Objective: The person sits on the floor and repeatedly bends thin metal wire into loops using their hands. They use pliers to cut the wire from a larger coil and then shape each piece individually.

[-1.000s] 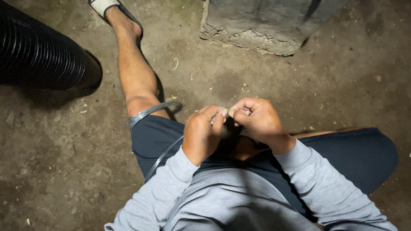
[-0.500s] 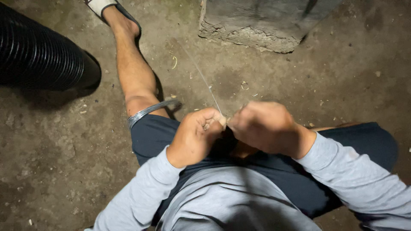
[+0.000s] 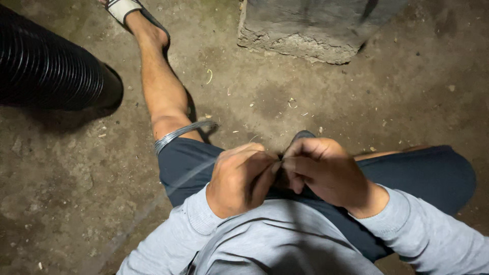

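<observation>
While thin grey wire loops the knee, left hand and right hand pinch its strand.

wire coil on knee; pipe left

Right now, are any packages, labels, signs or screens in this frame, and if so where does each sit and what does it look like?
None: no package, label, sign or screen shows.
What is there instead: bare left hand and bare right hand pinched together over the lap; grey wire coil looped round the left knee; black ribbed pipe at upper left; rough grey concrete block at top; dirt floor.
</observation>
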